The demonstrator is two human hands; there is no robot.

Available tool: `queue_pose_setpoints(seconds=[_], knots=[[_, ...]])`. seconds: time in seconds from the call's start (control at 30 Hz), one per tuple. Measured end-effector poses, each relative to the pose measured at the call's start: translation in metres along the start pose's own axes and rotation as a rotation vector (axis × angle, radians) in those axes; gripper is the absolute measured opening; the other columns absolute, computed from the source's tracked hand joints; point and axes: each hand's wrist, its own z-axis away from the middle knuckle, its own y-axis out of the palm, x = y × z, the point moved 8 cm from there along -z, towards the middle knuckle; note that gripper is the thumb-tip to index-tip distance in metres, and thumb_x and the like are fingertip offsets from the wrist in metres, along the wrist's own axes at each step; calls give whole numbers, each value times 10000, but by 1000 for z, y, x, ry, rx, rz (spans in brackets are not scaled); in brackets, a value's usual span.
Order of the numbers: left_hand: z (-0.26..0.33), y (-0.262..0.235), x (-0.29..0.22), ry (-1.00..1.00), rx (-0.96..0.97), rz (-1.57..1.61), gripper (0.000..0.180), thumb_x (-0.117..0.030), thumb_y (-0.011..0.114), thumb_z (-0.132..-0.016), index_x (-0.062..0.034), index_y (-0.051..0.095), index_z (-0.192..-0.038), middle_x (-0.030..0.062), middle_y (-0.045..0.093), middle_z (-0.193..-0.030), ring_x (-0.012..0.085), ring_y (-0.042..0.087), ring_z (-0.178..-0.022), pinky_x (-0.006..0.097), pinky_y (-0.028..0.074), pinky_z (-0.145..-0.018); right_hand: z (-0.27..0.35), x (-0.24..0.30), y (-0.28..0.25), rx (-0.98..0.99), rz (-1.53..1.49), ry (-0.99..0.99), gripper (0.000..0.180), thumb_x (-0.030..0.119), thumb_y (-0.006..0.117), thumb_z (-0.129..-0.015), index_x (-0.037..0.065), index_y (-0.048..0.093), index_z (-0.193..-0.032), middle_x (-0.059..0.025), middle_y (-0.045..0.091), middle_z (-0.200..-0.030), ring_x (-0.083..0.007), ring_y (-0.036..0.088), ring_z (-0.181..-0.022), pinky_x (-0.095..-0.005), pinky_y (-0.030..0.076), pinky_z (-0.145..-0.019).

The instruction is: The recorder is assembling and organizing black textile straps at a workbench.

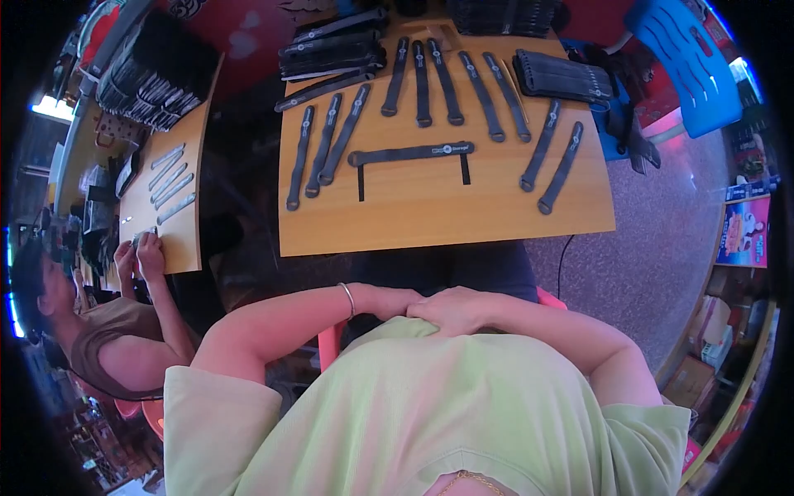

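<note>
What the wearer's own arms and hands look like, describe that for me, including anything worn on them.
The left hand and right hand are bare, without gloves. The left sleeve and right sleeve are short, loose and pale green. A thin silver-coloured bangle circles the left wrist; none shows on the right.
</note>
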Motion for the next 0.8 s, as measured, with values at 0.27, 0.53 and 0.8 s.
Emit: queue_pose_setpoints(seconds=[0.27, 0.53, 0.8], knots=[[3, -4, 2, -152, -6, -15, 345, -94, 689, -784, -34, 593, -1109, 91, 642, -1096, 142, 544, -1008, 333, 444, -888, -3, -3, -1, 57, -64, -5, 593, 563, 534, -785, 78, 558, -1125, -177, 625, -1036, -364, 594, -952, -455, 463, -778], [3, -5, -8, -203, -8, -49, 324, -138, 679, -799, -32, 596, -1093, 101, 647, -1075, 143, 546, -974, 345, 448, -867, 0, -5, -4, 127, -33, 78, 579, 541, 535, -783, 122, 534, -1183, -175, 632, -1032, -365, 604, -942, -459, 462, -769], [0, -6, -7, -144, -7, -12, 321, -123, 655, -816, -30, 601, -1118, 107, 639, -1125, 174, 560, -1006, 346, 446, -883, 3, -6, -7, 93, -44, 82, 557, 563, 526, -791, 139, 573, -1149, -144, 641, -1027, -326, 611, -960, -441, 470, -788]])
